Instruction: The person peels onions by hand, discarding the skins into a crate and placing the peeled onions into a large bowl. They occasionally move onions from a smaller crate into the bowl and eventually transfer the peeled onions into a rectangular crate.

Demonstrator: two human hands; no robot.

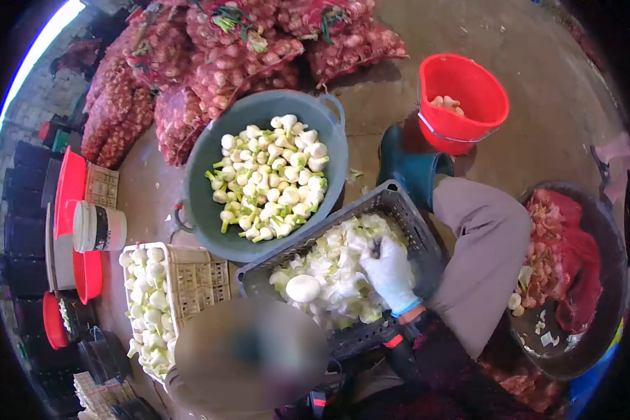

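Observation:
My right hand [388, 271], in a pale glove with a blue cuff, is over a dark plastic crate [418, 241] full of whitish skins and peelings [343, 245]. Its fingers are bent together around something dark and small that I cannot make out. A large round white bulb [303, 288] shows left of the hand, above the peelings; what supports it is hidden. A blurred patch covers the area just below the bulb, and my left hand is not visible. Beyond the crate, a grey-green tub [336, 164] holds trimmed white bulbs with green stems [273, 175].
A cream crate [201, 283] of white bulbs stands at left, near red basins and a white bucket [84, 225]. Red net sacks [217, 63] lie at the top. A red bucket [465, 84] stands beyond my boot [406, 168]; a dark basin [612, 294] is at right.

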